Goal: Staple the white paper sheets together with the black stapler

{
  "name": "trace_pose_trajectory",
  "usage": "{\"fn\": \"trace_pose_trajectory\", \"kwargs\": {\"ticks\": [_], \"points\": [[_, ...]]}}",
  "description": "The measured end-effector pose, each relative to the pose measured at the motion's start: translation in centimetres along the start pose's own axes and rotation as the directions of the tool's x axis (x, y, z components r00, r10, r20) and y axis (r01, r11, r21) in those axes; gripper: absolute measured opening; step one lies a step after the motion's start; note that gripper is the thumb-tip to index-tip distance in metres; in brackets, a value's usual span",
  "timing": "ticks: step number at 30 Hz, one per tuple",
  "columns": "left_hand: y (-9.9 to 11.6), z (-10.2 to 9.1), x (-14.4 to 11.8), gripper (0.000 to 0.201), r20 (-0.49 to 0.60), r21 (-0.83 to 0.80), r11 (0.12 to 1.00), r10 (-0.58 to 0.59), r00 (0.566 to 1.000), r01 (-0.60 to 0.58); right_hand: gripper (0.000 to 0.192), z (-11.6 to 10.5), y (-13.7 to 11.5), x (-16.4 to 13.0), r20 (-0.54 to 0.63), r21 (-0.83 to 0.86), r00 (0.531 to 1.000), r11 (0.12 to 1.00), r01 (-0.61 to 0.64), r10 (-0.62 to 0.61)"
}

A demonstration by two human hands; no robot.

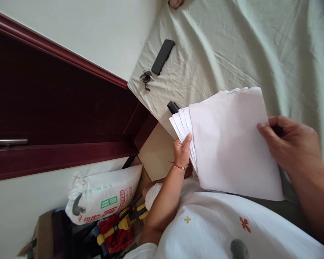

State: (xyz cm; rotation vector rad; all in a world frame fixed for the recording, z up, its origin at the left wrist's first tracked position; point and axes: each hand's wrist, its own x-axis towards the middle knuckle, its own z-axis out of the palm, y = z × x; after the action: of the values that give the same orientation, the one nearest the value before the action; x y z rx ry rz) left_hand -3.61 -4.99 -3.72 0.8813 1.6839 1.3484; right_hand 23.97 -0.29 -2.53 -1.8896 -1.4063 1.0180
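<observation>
Several white sheets of paper (232,144) are held up in front of my body, fanned out at their left edge. My left hand (182,150) grips the left side of the sheets, its thumb on top and its other fingers hidden beneath. At the right edge, my right hand (291,140) pinches the paper between thumb and fingers. The top sheet's upper face is blank. Faint marks show on sheets behind it along the far edge. A dark object (173,107) lies on the bed, partly covered by the paper.
A pale green sheet covers the bed (226,54). On it lie a black phone-like object (163,57) and a bunch of keys (146,78). To the left are a dark red door (56,93) with a metal handle (9,141) and a white printed sack (108,192).
</observation>
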Motion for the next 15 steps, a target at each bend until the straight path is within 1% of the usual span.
{"fn": "trace_pose_trajectory", "kwargs": {"ticks": [5,11,15], "points": [[-0.23,0.22,-0.07,0.040,-0.024,-0.043,0.999,0.002,1.000,-0.003,0.030,-0.02,0.11,0.01,-0.011,0.016,1.000,1.000,0.002,-0.002],[-0.23,0.41,-0.06,0.036,-0.124,-0.092,0.996,-0.010,0.992,-0.002,0.027,0.05,0.20,-0.02,-0.022,0.026,0.999,0.999,-0.031,0.031],[-0.33,0.33,-0.05,0.033,-0.127,-0.100,0.995,-0.009,0.992,-0.004,0.028,0.03,0.01,-0.04,-0.022,0.029,0.999,0.999,-0.038,0.039]]}}
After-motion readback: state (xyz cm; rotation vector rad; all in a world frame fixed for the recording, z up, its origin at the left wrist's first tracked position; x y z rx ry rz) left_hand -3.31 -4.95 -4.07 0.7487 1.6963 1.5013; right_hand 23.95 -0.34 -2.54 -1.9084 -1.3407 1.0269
